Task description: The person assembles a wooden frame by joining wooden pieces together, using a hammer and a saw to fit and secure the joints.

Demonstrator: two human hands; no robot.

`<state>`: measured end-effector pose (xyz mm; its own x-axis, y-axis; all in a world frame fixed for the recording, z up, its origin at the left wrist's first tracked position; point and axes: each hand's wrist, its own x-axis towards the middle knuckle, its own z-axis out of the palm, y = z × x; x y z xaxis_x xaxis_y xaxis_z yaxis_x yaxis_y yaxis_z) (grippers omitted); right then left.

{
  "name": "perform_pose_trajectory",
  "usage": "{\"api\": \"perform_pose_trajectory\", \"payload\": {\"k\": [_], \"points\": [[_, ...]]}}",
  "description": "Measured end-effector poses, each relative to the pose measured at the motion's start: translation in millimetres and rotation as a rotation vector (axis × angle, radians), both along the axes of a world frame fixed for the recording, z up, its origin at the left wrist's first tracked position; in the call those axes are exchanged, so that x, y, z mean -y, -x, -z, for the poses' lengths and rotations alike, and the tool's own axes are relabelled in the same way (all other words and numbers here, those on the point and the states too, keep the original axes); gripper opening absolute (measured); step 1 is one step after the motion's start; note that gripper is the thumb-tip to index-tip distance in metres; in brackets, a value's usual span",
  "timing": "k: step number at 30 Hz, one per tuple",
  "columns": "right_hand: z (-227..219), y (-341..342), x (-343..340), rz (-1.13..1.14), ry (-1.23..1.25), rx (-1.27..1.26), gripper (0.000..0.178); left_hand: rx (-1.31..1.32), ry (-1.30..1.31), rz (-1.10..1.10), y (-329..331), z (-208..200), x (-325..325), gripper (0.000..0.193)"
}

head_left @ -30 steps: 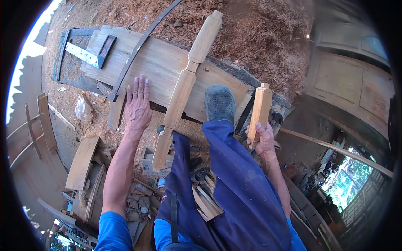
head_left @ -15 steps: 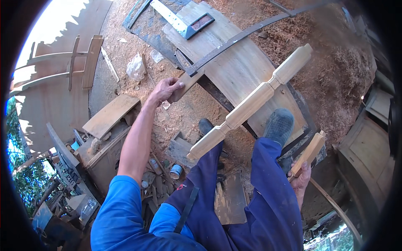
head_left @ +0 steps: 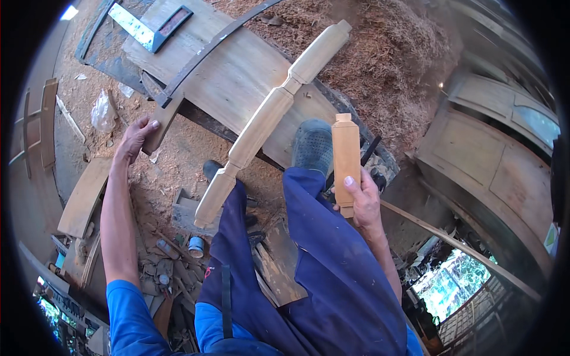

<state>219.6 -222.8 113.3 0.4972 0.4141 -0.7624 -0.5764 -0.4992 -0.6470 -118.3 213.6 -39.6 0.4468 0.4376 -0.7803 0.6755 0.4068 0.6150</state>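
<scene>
My right hand (head_left: 362,199) is closed round the lower part of a short wooden block (head_left: 346,148), held upright with its thumb on the front. The block has a narrower stub at each end. At the left, my left hand (head_left: 139,139) is closed on the near end of a narrow wooden board (head_left: 164,124); its far end sits by the end of a long dark metal bar (head_left: 217,43). Between my hands a long shaped wooden post (head_left: 261,127), notched in two places, lies slantwise across a wide plank (head_left: 219,68) and reaches over my leg.
A try square (head_left: 148,35) with a dark-framed handle rests on the plank's far end. Wood shavings (head_left: 380,53) pile up beyond it. Cabinet-like wooden panels (head_left: 487,160) stand at the right. A small paint can (head_left: 196,246) and offcuts lie left of my legs.
My right hand has raised the wooden block inward, turning it upright with its face toward me. The view has swung right, so the rest appears shifted left. My left hand keeps its hold.
</scene>
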Motion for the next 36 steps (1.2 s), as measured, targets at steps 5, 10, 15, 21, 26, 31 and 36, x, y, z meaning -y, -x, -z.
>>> {"api": "perform_pose_trajectory", "payload": {"k": [5, 10, 15, 21, 26, 31, 36], "points": [[-10.9, -0.4, -1.8, -0.055, -0.019, -0.025, 0.052, -0.020, -0.006, -0.003, 3.9, 8.3, 6.6, 0.034], [-4.8, 2.2, 9.9, -0.086, 0.027, 0.001, 0.050, -0.034, 0.031, -0.005, 5.5, 4.0, 10.7, 0.042], [-1.1, 9.7, 7.9, -0.043, 0.037, 0.029, 0.046, -0.028, 0.040, -0.023, 29.7, 8.3, 9.8, 0.044], [-2.3, 11.7, -4.1, -0.088, 0.054, 0.051, 0.042, 0.001, 0.088, -0.107, 51.6, 9.1, 17.4, 0.037], [-2.7, 12.9, -10.5, -0.113, 0.039, 0.066, 0.042, 0.030, 0.121, -0.160, 52.7, 10.5, 25.5, 0.035], [-0.1, 18.4, -16.2, -0.138, 0.018, 0.041, 0.044, 0.103, 0.127, -0.231, 69.0, 8.4, 32.9, 0.029], [0.2, 22.9, -23.5, -0.160, 0.005, 0.039, 0.044, 0.103, 0.142, -0.313, 77.5, 10.7, 47.4, 0.021]]}}
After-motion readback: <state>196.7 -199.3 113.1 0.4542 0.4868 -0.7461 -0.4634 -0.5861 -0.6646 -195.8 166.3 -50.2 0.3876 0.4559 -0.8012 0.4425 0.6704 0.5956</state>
